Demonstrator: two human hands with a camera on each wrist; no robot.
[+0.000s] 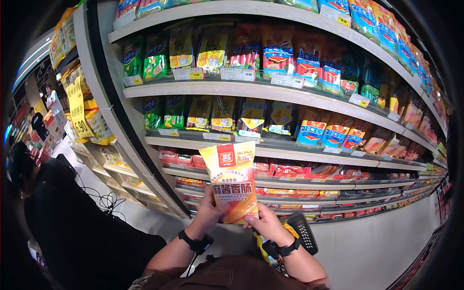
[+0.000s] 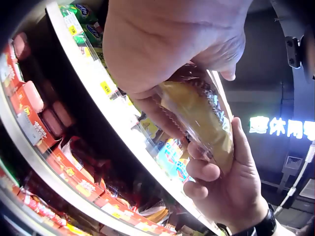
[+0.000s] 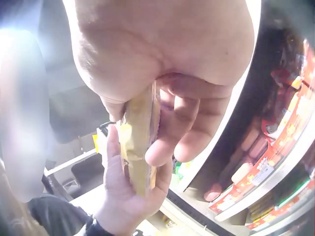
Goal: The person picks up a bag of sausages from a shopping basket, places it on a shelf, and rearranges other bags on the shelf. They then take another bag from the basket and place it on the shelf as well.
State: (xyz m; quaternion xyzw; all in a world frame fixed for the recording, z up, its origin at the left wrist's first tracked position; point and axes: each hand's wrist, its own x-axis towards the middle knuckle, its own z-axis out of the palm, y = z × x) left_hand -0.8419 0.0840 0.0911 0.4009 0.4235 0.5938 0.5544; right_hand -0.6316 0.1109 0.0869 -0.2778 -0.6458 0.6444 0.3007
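A yellow and orange sausage packet (image 1: 233, 181) with a red logo is held upright in front of the shelves, its printed face toward the head camera. My left hand (image 1: 209, 212) grips its lower left side. At the lower right corner, my right hand (image 1: 266, 223) pinches it, thumb on the front. The left wrist view shows the packet (image 2: 202, 118) from its side between both hands, fingers curled behind it. Seen edge-on in the right wrist view, the packet (image 3: 138, 142) lies between thumb and fingers of each hand.
Shelves (image 1: 270, 92) of bagged sausages and price tags curve across the front and right. A side rack (image 1: 125, 169) stands at left, near a person in dark clothes (image 1: 72, 227) and loose black cables (image 1: 104, 198). A black basket-like object (image 1: 304, 234) is beside my right forearm.
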